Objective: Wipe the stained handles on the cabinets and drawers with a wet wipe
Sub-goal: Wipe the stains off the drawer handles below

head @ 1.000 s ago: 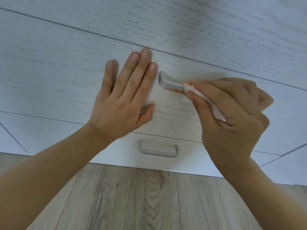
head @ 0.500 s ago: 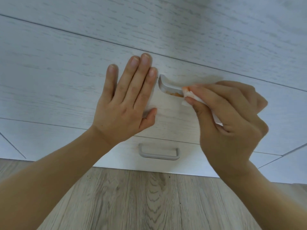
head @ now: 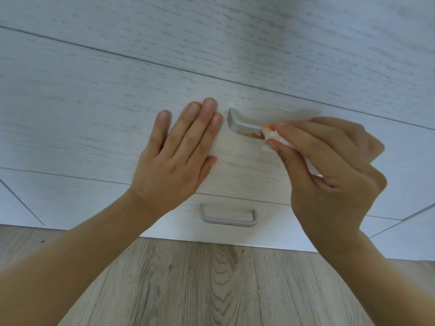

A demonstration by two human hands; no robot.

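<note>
1. Stained handle (head: 243,128): mounted on the middle drawer front (head: 94,128), its long axis running left to right; orange residue lay along its lower edge.
2. Right hand (head: 329,170): its grip pinched a wet wipe (head: 274,135) against the handle's right portion, which it hid.
3. Left hand (head: 174,156): released, fingers straight, flat on the drawer front just left of the handle.
4. Lower handle (head: 228,217): horizontal, on the drawer below, above the wooden floor (head: 211,290).
</note>
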